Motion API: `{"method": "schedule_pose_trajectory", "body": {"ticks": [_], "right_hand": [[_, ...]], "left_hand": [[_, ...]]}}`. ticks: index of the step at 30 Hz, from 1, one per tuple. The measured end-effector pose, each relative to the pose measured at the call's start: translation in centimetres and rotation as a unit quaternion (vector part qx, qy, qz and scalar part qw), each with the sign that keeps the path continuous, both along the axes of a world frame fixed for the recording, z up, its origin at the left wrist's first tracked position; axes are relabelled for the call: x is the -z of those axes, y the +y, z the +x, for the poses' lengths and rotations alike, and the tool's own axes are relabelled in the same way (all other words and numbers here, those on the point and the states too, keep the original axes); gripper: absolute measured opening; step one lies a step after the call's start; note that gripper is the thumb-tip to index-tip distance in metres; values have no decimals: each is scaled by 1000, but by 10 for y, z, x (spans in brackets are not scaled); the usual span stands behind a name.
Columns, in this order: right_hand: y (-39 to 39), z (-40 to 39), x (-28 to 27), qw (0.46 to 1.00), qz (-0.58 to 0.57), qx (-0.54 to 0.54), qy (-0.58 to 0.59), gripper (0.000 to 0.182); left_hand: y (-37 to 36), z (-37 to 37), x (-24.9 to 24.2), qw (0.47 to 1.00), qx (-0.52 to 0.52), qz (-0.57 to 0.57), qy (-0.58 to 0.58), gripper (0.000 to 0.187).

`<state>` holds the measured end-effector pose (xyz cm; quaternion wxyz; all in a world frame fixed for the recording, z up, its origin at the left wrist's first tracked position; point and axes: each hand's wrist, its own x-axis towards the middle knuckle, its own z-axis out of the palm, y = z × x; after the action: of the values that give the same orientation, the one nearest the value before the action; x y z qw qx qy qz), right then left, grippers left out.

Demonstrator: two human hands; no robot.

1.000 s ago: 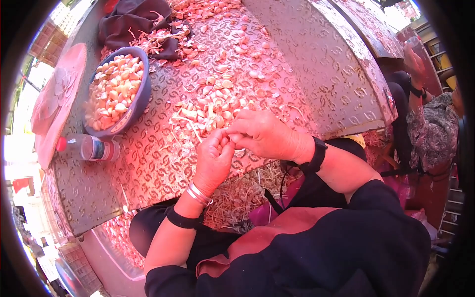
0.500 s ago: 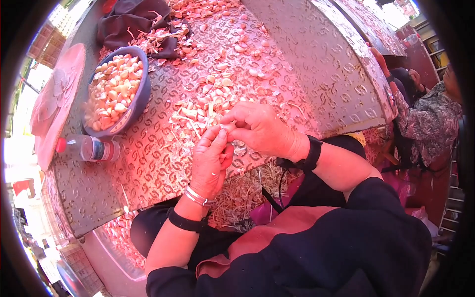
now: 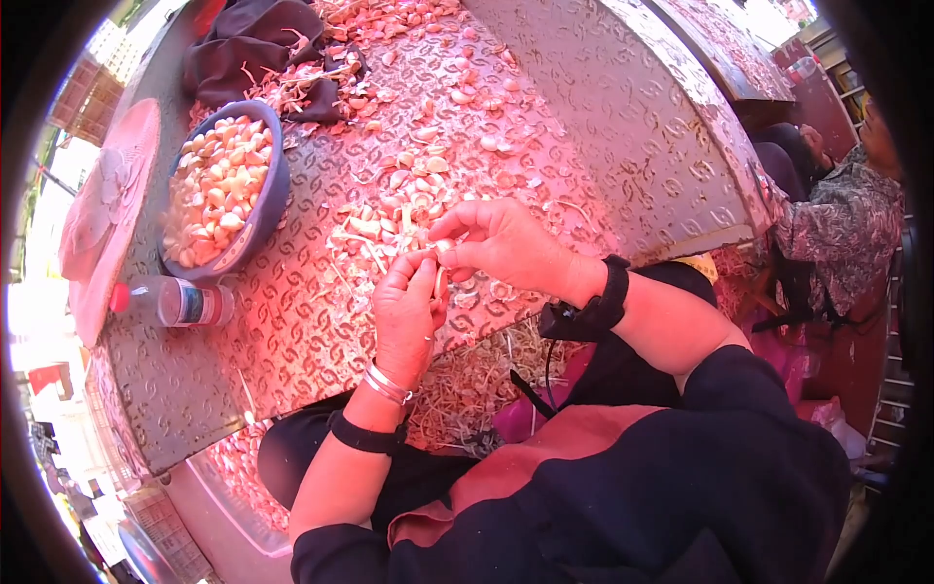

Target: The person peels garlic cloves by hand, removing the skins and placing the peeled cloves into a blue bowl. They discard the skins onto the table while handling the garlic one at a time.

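Observation:
My left hand [image 3: 409, 307] and my right hand [image 3: 501, 243] meet fingertip to fingertip over the near part of the metal table [image 3: 292, 321]. Pinched in the left fingers is a small garlic clove [image 3: 439, 282]. The right thumb and index finger close on a small pale piece at the contact point, perhaps a clove or its skin; it is too small to tell. Just beyond the hands lies a loose heap of garlic cloves [image 3: 418, 185] with skins and stalks. A blue bowl [image 3: 277, 185] full of peeled cloves stands to the left.
A plastic bottle [image 3: 195, 302] with a red cap lies below the bowl, beside a pink hat [image 3: 107, 214]. Dark cloth [image 3: 248, 49] is at the back left. A tub of cloves [image 3: 243, 477] sits under the table. Another person [image 3: 837, 234] sits at the right.
My fingers have shifted slightly, and a clove now shows between the left fingers. The other person's arm at the right has moved down from the table edge. The view has shifted a little.

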<state>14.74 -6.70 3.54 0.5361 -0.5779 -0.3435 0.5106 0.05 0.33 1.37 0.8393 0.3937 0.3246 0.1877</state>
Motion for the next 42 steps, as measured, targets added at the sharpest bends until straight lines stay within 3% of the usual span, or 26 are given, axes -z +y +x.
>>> {"method": "schedule_pose_trajectory", "body": {"ticks": [1,3,5,7,9,12,15,17,19,21,26,29,33,38,39,41,42], "right_hand": [[3,-2,9,1000,16,6,-20,20],[6,-5,18,999,29,10,-38,21],[10,-8,17,999,8,13,-39,24],[13,-3,10,999,17,10,-25,25],[14,4,5,997,44,26,64,27],[10,9,9,995,57,39,71,28],[9,2,4,991,60,36,116,26],[9,-3,5,987,56,29,146,25],[10,-9,12,983,52,37,172,21],[7,-11,15,987,65,28,141,19],[10,-8,17,990,48,125,40,13],[14,-5,6,992,18,126,-11,12],[14,-12,10,994,-7,100,50,9],[10,-14,9,977,52,49,-202,11],[11,-14,12,977,51,49,-201,11],[13,-15,19,929,121,79,-341,11],[14,-15,19,929,121,79,-340,11]], "left_hand": [[0,3,-1,1000,1,-1,0,14],[-2,12,-3,989,-30,-142,7,20],[11,7,20,986,-8,-159,-47,21],[19,9,12,974,-7,-206,-93,17],[20,7,8,976,-11,-199,-93,19],[19,2,6,974,-4,-210,-85,22],[12,4,1,980,10,-184,-71,25],[9,6,1,993,12,-105,-53,23],[8,5,3,992,-1,-112,-52,23],[11,3,5,990,-31,-125,-54,23],[4,9,-6,992,-14,-114,-50,26],[-1,11,-8,999,-23,-33,-34,25],[6,6,-6,997,-77,-7,-6,16],[5,9,-5,997,-80,-1,-16,11],[5,9,-5,997,-81,2,-18,10],[8,10,-5,997,-76,-1,-14,9],[10,10,-5,997,-71,-4,-11,8]]}}
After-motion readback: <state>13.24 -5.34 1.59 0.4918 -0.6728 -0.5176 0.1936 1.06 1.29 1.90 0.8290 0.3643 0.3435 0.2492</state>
